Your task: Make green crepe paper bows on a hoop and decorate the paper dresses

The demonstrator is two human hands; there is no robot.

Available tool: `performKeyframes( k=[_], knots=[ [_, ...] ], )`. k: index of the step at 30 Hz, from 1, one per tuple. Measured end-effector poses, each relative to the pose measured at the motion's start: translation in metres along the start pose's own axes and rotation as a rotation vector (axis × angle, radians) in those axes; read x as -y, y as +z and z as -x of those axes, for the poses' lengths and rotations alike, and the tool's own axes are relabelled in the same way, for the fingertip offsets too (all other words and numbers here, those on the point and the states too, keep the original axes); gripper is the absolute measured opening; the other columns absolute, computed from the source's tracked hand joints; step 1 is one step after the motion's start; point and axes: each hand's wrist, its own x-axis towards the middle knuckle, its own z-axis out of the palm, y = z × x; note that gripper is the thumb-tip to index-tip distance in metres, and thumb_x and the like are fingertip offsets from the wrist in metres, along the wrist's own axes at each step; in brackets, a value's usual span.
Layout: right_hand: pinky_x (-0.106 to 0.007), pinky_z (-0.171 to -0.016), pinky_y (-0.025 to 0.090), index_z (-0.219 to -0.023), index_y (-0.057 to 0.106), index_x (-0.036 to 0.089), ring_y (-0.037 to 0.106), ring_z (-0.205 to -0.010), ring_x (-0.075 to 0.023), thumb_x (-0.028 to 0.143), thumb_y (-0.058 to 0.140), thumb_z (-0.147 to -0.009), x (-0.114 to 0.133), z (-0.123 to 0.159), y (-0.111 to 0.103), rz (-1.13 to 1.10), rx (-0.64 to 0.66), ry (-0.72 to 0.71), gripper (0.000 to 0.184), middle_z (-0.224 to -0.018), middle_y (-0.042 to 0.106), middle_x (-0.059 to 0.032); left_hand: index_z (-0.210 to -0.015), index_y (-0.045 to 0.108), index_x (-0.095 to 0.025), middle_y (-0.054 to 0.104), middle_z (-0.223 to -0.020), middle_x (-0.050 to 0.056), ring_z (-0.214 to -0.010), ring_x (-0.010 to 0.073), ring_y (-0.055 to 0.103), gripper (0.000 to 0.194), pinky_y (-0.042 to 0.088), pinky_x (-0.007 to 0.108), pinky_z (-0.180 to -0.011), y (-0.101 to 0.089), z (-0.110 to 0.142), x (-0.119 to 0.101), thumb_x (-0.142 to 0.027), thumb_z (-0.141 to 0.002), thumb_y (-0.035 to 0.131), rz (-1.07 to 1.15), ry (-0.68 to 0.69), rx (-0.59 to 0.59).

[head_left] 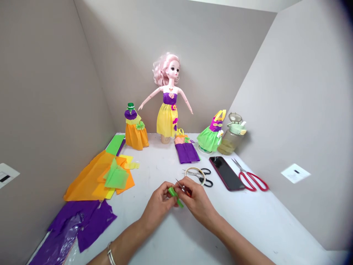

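Note:
My left hand [160, 200] pinches a small bright green piece of crepe-like material [172, 191], gathered at its middle like a bow. Close against it, my right hand [197, 198] is closed around a slim pointed tool [188, 191] with a dark reddish handle. The tool's thin tip points up and left, past the fingers; its exact kind is partly hidden. Just beyond the right hand lie a roll of tape [204, 176] and black-handled scissors [210, 183], the roll resting over their blades.
Orange sheets [88, 176], green pieces [117, 178] and purple material [96, 224] lie left. A doll [167, 117] stands at the back, with small dresses [136, 136] [187, 151] [208, 139] beside it. Right are a jar [228, 141], phone [226, 173] and red scissors [252, 180].

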Motion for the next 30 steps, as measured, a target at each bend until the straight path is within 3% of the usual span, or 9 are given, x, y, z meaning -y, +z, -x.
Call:
performKeyframes(
  k=[6,10,17,21,26,30],
  knots=[
    [-0.024,-0.054,0.031,-0.074,0.059,0.019,0.037,-0.059,-0.0110,0.026,0.062,-0.083,0.008,-0.001,-0.008,-0.092,0.031,0.083,0.011,-0.066,0.045,0.0042,-0.091,0.058,-0.018,0.061,-0.086,0.002,-0.079,0.0154,0.059,0.024,0.051,0.032,-0.081,-0.005,0.000,-0.006,-0.030,-0.075,0.070,0.185,-0.073,-0.072],
    [-0.023,-0.054,0.031,-0.073,0.059,0.019,0.037,-0.059,-0.0108,0.025,0.066,-0.080,0.011,0.000,-0.009,-0.067,0.050,0.102,0.012,-0.068,0.046,0.0040,-0.091,0.057,-0.018,0.060,-0.084,0.001,-0.080,0.0152,0.058,0.021,0.052,0.032,-0.081,-0.005,0.000,-0.007,-0.027,-0.076,0.069,0.184,-0.054,-0.095],
    [-0.024,-0.057,0.032,-0.068,0.058,0.019,0.040,-0.061,-0.0110,0.013,0.055,-0.082,0.005,-0.002,-0.008,-0.030,0.071,0.067,0.015,-0.067,0.048,0.0033,-0.093,0.058,-0.018,0.060,-0.083,0.000,-0.079,0.0150,0.060,0.021,0.052,0.033,-0.082,-0.007,-0.001,-0.003,-0.027,-0.077,0.069,0.174,-0.040,-0.090],
    [-0.024,-0.056,0.032,-0.071,0.058,0.019,0.039,-0.061,-0.0113,0.021,0.057,-0.084,0.003,0.000,-0.008,-0.041,0.073,0.077,0.012,-0.067,0.046,0.0037,-0.094,0.058,-0.018,0.060,-0.082,0.000,-0.079,0.0146,0.059,0.021,0.053,0.032,-0.081,-0.008,0.000,-0.004,-0.027,-0.078,0.068,0.189,-0.040,-0.084],
    [-0.024,-0.056,0.034,-0.083,0.059,0.020,0.040,-0.059,-0.0122,0.025,0.054,-0.086,-0.003,-0.003,-0.012,-0.048,0.029,0.070,0.008,-0.067,0.046,0.0033,-0.094,0.058,-0.017,0.059,-0.079,0.000,-0.076,0.0131,0.059,0.020,0.053,0.029,-0.077,-0.011,-0.001,-0.006,-0.026,-0.079,0.069,0.284,-0.061,-0.104],
    [-0.025,-0.056,0.038,-0.110,0.056,0.019,0.045,-0.057,-0.0130,0.034,0.037,-0.096,-0.004,-0.004,-0.021,-0.081,0.055,0.110,0.027,-0.076,0.054,-0.0004,-0.093,0.057,-0.016,0.059,-0.078,0.000,-0.075,0.0115,0.059,0.021,0.053,0.027,-0.077,-0.017,-0.004,-0.008,-0.024,-0.078,0.069,0.387,-0.075,-0.136]
  ],
)
